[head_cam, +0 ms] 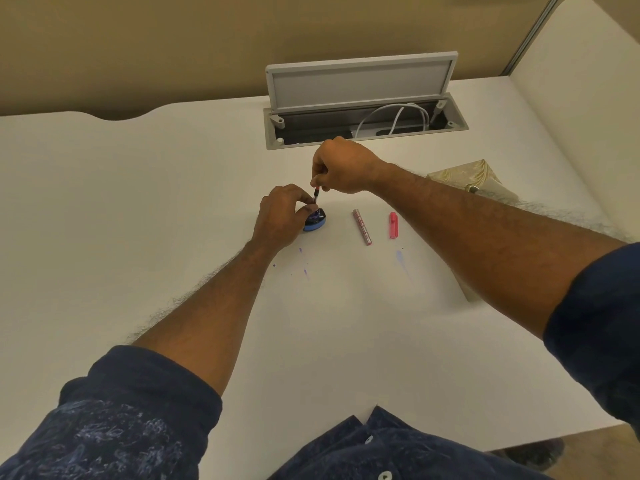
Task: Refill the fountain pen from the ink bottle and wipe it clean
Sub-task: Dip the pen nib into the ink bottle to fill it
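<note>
A small ink bottle [316, 221] with a blue base stands open on the white desk [138, 209]. My left hand [282, 216] wraps its left side and holds it steady. My right hand [341, 166] pinches the top of the pen's inner section [316, 195], held upright with its tip down in the bottle's mouth. The pen's silver-and-red barrel [362, 226] lies on the desk to the right of the bottle. Further right lies the red cap [393, 225].
Blue ink spots [304, 268] and a smear [400, 256] mark the desk in front of the bottle. An open cable hatch [363, 98] with white cables sits behind my hands. A patterned tissue box [474, 180] is at the right, partly behind my forearm.
</note>
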Demonstrator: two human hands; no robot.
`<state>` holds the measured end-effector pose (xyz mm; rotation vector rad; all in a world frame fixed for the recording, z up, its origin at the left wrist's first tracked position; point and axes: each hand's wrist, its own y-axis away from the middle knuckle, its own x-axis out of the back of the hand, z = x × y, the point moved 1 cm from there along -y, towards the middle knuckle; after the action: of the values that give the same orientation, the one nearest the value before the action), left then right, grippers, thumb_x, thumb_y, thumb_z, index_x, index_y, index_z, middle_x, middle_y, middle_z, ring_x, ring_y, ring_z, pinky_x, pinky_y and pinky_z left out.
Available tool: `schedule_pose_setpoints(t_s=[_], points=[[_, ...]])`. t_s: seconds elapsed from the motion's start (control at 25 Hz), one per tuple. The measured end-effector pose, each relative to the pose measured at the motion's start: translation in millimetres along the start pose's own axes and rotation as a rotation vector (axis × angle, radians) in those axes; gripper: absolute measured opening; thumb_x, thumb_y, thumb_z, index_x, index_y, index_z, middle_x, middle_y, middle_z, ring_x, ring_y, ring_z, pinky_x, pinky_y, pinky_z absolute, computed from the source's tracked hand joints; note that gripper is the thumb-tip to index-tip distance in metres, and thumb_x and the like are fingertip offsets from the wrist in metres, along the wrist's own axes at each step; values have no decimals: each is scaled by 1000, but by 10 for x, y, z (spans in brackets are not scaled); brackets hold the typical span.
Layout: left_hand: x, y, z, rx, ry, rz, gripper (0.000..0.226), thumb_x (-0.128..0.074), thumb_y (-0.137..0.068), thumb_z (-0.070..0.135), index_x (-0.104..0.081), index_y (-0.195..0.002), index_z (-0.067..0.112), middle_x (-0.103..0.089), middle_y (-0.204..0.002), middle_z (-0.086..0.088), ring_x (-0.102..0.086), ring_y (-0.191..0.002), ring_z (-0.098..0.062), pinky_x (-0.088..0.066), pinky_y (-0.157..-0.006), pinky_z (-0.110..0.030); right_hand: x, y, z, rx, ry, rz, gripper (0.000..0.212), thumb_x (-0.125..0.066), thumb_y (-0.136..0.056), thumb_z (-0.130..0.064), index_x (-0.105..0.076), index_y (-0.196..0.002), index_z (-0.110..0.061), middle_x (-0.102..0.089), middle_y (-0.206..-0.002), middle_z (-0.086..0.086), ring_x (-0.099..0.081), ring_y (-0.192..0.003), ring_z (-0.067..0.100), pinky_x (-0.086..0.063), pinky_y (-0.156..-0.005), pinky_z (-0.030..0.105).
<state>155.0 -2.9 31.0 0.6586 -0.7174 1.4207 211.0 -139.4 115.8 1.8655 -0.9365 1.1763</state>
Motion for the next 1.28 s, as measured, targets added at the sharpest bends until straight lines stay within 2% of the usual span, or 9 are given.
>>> schedule_pose_setpoints(t_s=[0.2, 0.4, 0.6, 0.68, 0.8, 0.88, 0.96, 1.08, 1.28], points=[[-24, -14, 5, 29, 13, 2, 20, -63, -89, 29, -69, -98, 13, -68, -112, -3, -55, -107, -22, -40, -98, -43, -14, -8, -24, 18, 77, 55, 29, -62, -92, -31, -69, -104, -6, -73, -96, 10, -62, -78, 17, -50, -79, 29], [-26, -9, 13, 18, 25, 8, 19, -63, -89, 28, -70, -98, 13, -68, -111, -3, -55, -107, -22, -41, -98, -45, -5, 2, -20, 11, 220, 78, 48, -53, -92, -49, -67, -103, -4, -69, -94, 11, -55, -76, 18, -45, -75, 30], [-23, -7, 18, 17, 30, 14, 18, -63, -89, 28, -70, -97, 13, -69, -109, -3, -55, -106, -23, -42, -97, -45, -43, 27, -31, -42, 200, 52, 61, -38, -94, -60, -64, -85, -6, -51, -63, 1, -52, -68, 16, -39, -68, 29], [-16, -6, 16, 21, 35, 20, 19, -63, -89, 28, -70, -98, 13, -69, -109, -3, -55, -106, -23, -42, -97, -44, -31, 32, -9, -35, 108, 18, 56, -42, -94, -57, -66, -92, -7, -60, -74, 4, -53, -73, 15, -39, -70, 29], [1, -2, 17, 18, 17, 21, 20, -62, -89, 28, -70, -100, 12, -68, -110, -4, -55, -107, -23, -41, -97, -43, 7, 70, 24, 25, -5, -38, 33, -62, -91, -34, -61, -116, -12, -65, -111, 7, -51, -88, 13, -40, -79, 27], [7, 0, 8, 17, 14, 24, 20, -62, -89, 27, -70, -100, 12, -68, -110, -3, -55, -107, -23, -41, -97, -43, -7, 87, 41, 46, -34, -51, 28, -65, -90, -20, -62, -117, -12, -64, -116, 8, -52, -90, 14, -42, -81, 26], [9, 4, 2, 12, 13, 21, 19, -62, -90, 27, -70, -100, 13, -69, -110, -3, -55, -107, -23, -41, -97, -42, -39, 87, 51, 45, -33, -33, 23, -63, -91, -16, -64, -113, -10, -66, -114, 9, -54, -90, 14, -44, -82, 25], [1, 11, -3, 9, 6, 16, 20, -62, -89, 28, -70, -100, 13, -69, -110, -2, -55, -107, -22, -39, -97, -41, -45, 91, 51, 36, -1, -24, 21, -62, -92, -22, -65, -108, -9, -67, -107, 8, -54, -87, 15, -43, -79, 27], [-12, 20, -18, 1, 13, 10, 19, -63, -89, 28, -71, -99, 14, -69, -110, -2, -55, -107, -22, -40, -96, -42, -72, 75, 27, -15, 73, -10, 35, -54, -95, -38, -67, -100, -6, -57, -81, 3, -53, -77, 16, -39, -72, 29]])
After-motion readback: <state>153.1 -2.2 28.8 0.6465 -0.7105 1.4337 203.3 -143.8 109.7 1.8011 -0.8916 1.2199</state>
